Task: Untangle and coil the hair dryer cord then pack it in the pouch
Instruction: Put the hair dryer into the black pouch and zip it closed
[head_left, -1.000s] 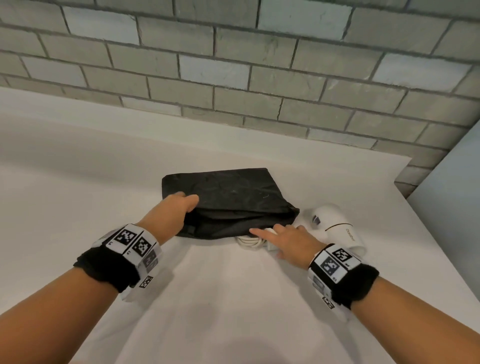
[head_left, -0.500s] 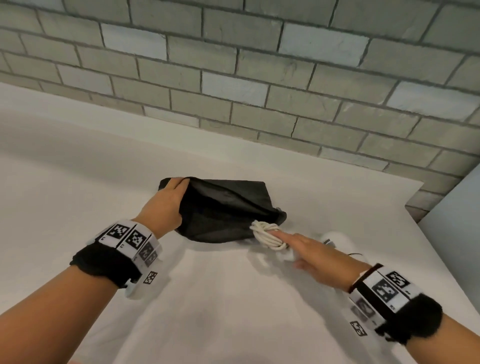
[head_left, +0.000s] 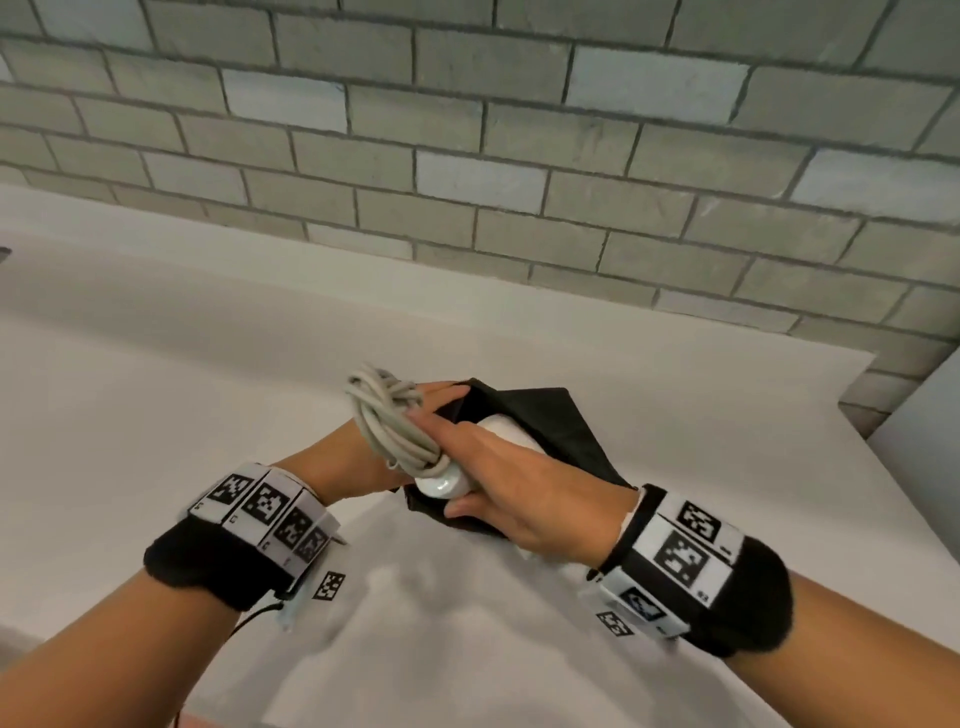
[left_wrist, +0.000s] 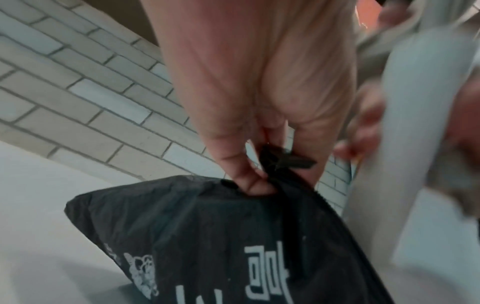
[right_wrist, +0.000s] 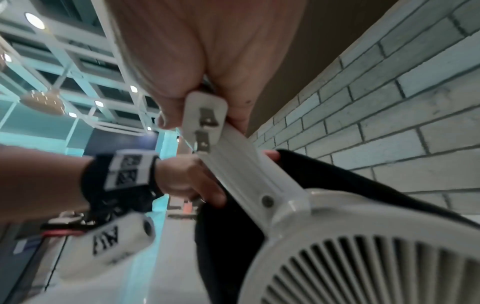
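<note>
Gripping ribbed white dryer (right_wrist: 337, 236), crinkly black pouch (left_wrist: 207, 236).

The right hand (head_left: 511, 480) grips the white hair dryer (head_left: 470, 460) by its handle, fingers curled over it, with the coiled grey cord (head_left: 392, 421) bunched against the handle under the forefinger, and the dryer's head end sits in the mouth of the black pouch (head_left: 550, 431). The left hand (head_left: 358, 457) reaches in from the left behind the cord, its fingertips (head_left: 441, 389) showing at the pouch's upper rim, where they hold the opening. All this is held above a white table (head_left: 156, 389) that runs back to a grey brick wall (head_left: 519, 156).
</note>
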